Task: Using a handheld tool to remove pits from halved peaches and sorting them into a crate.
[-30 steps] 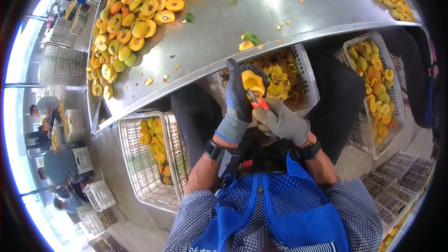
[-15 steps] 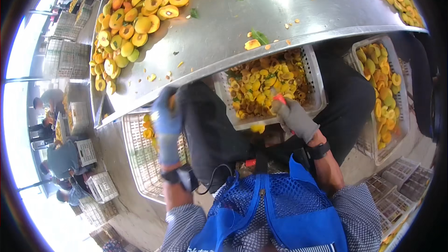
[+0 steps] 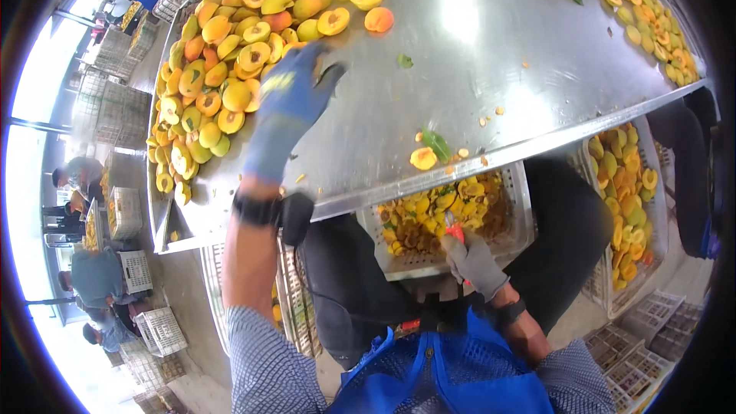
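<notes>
My left hand (image 3: 290,103), in a blue glove and slightly blurred, is stretched over the metal table (image 3: 368,126), with thumb and fingers apart. Its fingertips are beside a pile of halved yellow peaches (image 3: 253,57), many with pits showing. Lower down, my right hand (image 3: 477,267), in a grey glove, is closed around a small tool with a red handle (image 3: 455,233). The tool's thin metal tip points at a grey crate (image 3: 523,203) between my knees. Yellow and brown fruit pieces (image 3: 429,215) lie in that crate, partly hidden by the table edge.
A lone fruit piece (image 3: 422,158) and a green leaf (image 3: 437,146) lie near the table's front edge. A crate of peach halves (image 3: 629,203) stands at the right, another white crate (image 3: 295,291) by my left leg. Other people (image 3: 96,276) work among stacked crates at the far left.
My left hand has moved up from beside my left knee to the peach pile on the table. My right hand keeps the red-handled tool and has shifted slightly lower. The view has tilted.
</notes>
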### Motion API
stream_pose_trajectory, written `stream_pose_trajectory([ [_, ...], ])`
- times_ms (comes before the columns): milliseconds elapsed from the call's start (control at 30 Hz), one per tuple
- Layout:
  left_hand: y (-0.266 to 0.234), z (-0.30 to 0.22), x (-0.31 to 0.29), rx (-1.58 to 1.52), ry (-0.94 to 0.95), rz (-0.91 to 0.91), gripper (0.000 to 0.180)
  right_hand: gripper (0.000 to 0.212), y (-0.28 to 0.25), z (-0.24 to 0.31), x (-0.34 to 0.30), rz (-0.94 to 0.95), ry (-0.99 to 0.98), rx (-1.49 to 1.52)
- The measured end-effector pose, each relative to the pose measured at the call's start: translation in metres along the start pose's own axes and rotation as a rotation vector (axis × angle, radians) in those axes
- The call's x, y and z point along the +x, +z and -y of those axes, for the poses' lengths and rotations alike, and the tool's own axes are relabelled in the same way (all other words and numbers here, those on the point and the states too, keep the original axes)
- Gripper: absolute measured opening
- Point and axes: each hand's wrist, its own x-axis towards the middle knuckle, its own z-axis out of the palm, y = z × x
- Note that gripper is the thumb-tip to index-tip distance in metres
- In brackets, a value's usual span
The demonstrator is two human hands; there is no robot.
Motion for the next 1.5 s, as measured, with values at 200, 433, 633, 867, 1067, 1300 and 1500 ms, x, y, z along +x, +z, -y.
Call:
stream_pose_trajectory([
  [200, 0.105, -0.005, 0.100, -0.057, -0.089, 0.129, 0.045, 0.036, -0.003, -0.025, 0.017, -0.076, -0.191, -0.219],
  [433, 0.084, -0.003, 0.060, -0.351, -0.184, 0.136, 0.049, 0.028, -0.001, -0.005, 0.008, -0.099, -0.133, -0.074],
  [633, 0.014, -0.034, -0.029, -1.371, -0.374, 0.233, 0.046, 0.024, -0.001, 0.019, -0.021, -0.144, -0.370, -0.122],
  [867, 0.001, -0.115, -0.105, -2.117, -0.550, 0.114, 0.031, 0.026, 0.022, 0.080, -0.046, -0.162, -0.876, -0.412],
  [1067, 0.003, -0.139, -0.127, -1.978, -0.576, 0.076, 0.034, 0.029, 0.030, 0.093, -0.065, -0.171, -0.883, -0.455],
  [1300, 0.008, -0.153, -0.134, -2.114, -0.325, -0.052, 0.033, 0.030, 0.028, 0.070, -0.058, -0.173, -0.770, -0.407],
  [1500, 0.008, -0.155, -0.142, -1.734, -0.384, -0.057, 0.027, 0.028, 0.033, 0.065, -0.057, -0.166, -0.715, -0.370],
])
